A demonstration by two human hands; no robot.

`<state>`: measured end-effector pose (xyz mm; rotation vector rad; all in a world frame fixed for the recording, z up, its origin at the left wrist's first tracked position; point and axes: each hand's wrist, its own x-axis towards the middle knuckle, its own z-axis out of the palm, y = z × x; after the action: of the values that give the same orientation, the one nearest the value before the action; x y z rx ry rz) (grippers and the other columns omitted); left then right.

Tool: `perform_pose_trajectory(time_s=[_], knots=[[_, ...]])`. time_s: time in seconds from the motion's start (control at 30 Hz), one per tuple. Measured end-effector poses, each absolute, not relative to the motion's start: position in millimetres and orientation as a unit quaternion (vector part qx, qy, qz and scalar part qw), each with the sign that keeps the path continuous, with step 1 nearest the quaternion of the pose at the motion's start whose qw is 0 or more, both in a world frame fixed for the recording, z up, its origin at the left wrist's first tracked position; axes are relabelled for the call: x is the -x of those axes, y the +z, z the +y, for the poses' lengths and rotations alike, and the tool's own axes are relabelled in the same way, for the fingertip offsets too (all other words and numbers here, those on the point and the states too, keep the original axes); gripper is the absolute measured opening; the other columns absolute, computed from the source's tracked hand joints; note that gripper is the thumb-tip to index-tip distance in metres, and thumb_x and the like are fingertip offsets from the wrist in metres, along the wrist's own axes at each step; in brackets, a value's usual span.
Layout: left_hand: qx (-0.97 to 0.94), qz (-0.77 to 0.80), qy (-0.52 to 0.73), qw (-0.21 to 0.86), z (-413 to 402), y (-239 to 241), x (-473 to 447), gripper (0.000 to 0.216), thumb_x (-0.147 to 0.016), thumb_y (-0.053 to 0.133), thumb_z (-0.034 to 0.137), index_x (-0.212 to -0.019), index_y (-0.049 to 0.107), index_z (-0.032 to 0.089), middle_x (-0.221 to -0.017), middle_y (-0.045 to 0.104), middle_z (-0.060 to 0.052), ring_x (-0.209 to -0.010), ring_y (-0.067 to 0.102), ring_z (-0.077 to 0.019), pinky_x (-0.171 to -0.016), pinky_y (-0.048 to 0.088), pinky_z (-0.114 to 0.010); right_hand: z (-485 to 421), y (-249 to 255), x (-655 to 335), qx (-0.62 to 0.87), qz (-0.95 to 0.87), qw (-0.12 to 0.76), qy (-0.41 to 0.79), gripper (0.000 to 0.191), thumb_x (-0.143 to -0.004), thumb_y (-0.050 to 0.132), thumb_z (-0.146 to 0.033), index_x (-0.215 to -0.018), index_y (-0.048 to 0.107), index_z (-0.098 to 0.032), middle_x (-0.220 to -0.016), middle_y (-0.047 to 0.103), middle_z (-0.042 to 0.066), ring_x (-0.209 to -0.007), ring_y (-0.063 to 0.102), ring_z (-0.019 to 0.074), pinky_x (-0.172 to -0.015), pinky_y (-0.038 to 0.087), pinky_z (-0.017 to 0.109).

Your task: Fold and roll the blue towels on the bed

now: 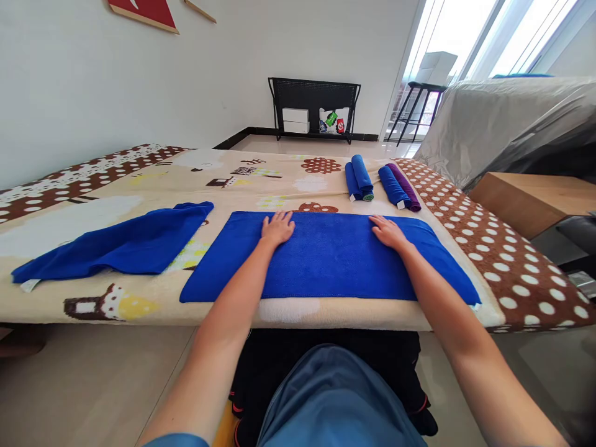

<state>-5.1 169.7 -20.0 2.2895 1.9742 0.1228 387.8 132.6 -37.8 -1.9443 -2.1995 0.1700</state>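
A flat, rectangular royal-blue cloth towel [335, 261] lies along the near edge of the cream, picture-patterned fleece blanket [261, 197]. The left hand [278, 228] and right hand [389, 233], apart and grasping nothing, rest palm-down near the towel's far edge. It is spread but unrolled. Rolled blue cloths [361, 175] and a rolled purple cloth [406, 185] sit by the right border, seemingly finished; a rumpled blue cloth [125, 245] toward the near left corner remains unrolled.
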Motion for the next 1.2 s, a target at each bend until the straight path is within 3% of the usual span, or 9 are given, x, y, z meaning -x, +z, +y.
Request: perform_pose_trajectory(time_s=[0.23,0.37,0.47,0.67,0.73,0.83,0.97,1.07,1.2], knots=[[-0.653,0.755,0.046,0.032,151.0,-0.5,136.8,0.064,-0.096,0.025,0.037,-0.158,0.032,0.023,-0.166,0.027,-0.01,-0.154,0.025,-0.0318,-0.12,0.017,-0.067,89.5,-39.5,-511.9,0.763,-0.639,0.099,0.015,0.061,-0.093,0.031,-0.026,-0.15,0.046,-0.009,-0.149,0.051,0.017,-0.141,0.047,0.0238,-0.118,0.038,0.043],[-0.649,0.759,0.049,0.012,143.4,11.5,136.0,0.067,-0.092,0.035,0.033,-0.157,0.034,0.023,-0.166,0.027,-0.01,-0.155,0.016,-0.0383,-0.116,0.006,-0.076,85.1,-22.9,-496.9,0.769,-0.634,0.08,-0.013,0.058,-0.089,0.037,-0.023,-0.141,0.054,-0.003,-0.144,0.052,0.024,-0.141,0.045,0.0319,-0.12,0.03,0.056],[-0.696,0.717,0.049,0.01,151.4,17.1,87.6,0.067,-0.093,0.032,0.031,-0.159,0.03,0.021,-0.168,0.02,-0.009,-0.157,0.009,-0.0356,-0.117,0.004,-0.075,90.6,-5.4,-443.6,0.742,-0.666,0.072,-0.037,0.056,-0.088,0.038,-0.016,-0.138,0.054,0.002,-0.149,0.044,0.029,-0.145,0.038,0.0363,-0.121,0.024,0.058],[-0.831,0.547,-0.004,0.099,161.6,3.6,-57.0,0.059,-0.098,0.03,0.037,-0.156,0.033,0.034,-0.166,0.029,0.001,-0.156,0.019,-0.0233,-0.124,0.015,-0.058,34.4,-6.3,-264.5,0.578,-0.815,0.043,-0.013,0.054,-0.094,0.039,-0.017,-0.146,0.05,-0.008,-0.151,0.047,0.021,-0.141,0.045,0.0295,-0.114,0.04,0.042],[-0.848,0.514,-0.021,0.125,161.8,-2.9,-87.7,0.057,-0.098,0.031,0.039,-0.155,0.035,0.036,-0.166,0.027,0.001,-0.156,0.019,-0.0238,-0.123,0.016,-0.06,-10.0,-10.0,-219.0,0.501,-0.864,0.042,-0.003,0.054,-0.094,0.043,-0.022,-0.148,0.048,-0.014,-0.153,0.045,0.017,-0.144,0.042,0.0296,-0.113,0.041,0.044],[-0.852,0.501,-0.033,0.147,164.6,-6.5,-104.4,0.058,-0.099,0.029,0.036,-0.156,0.033,0.035,-0.168,0.021,-0.001,-0.157,0.014,-0.0271,-0.12,0.012,-0.069,-69.8,-1.8,-191.2,0.314,-0.948,0.057,-0.011,0.052,-0.094,0.046,-0.026,-0.143,0.052,-0.008,-0.151,0.044,0.023,-0.141,0.043,0.0373,-0.107,0.044,0.053],[-0.843,0.513,-0.032,0.16,171.1,-1.3,-92.5,0.056,-0.099,0.029,0.036,-0.155,0.036,0.035,-0.169,0.02,-0.003,-0.157,0.014,-0.0313,-0.117,0.012,-0.073,-100.0,21.7,-208.5,0.155,-0.98,0.057,0.109,0.043,-0.091,0.051,-0.024,-0.132,0.061,-0.02,-0.13,0.065,0.011,-0.118,0.062,0.0214,-0.098,0.049,0.034],[-0.831,0.532,-0.02,0.161,173.6,0.3,-78.9,0.055,-0.099,0.029,0.037,-0.153,0.038,0.038,-0.168,0.022,-0.002,-0.157,0.014,-0.0329,-0.116,0.015,-0.073,-97.6,22.7,-231.6,0.255,-0.951,0.11,0.137,0.044,-0.093,0.049,-0.021,-0.136,0.058,-0.022,-0.117,0.069,0.007,-0.1,0.066,0.0158,-0.088,0.049,0.027],[-0.809,0.569,0.011,0.15,176.0,-6.8,-72.8,0.054,-0.098,0.033,0.04,-0.152,0.039,0.039,-0.169,0.02,-0.003,-0.157,0.009,-0.0341,-0.117,0.014,-0.073,-91.6,-3.2,-252.8,0.46,-0.875,0.15,0.022,0.034,-0.094,0.049,-0.017,-0.124,0.063,-0.018,-0.095,0.07,0.006,-0.082,0.066,0.0177,-0.076,0.047,0.029]])
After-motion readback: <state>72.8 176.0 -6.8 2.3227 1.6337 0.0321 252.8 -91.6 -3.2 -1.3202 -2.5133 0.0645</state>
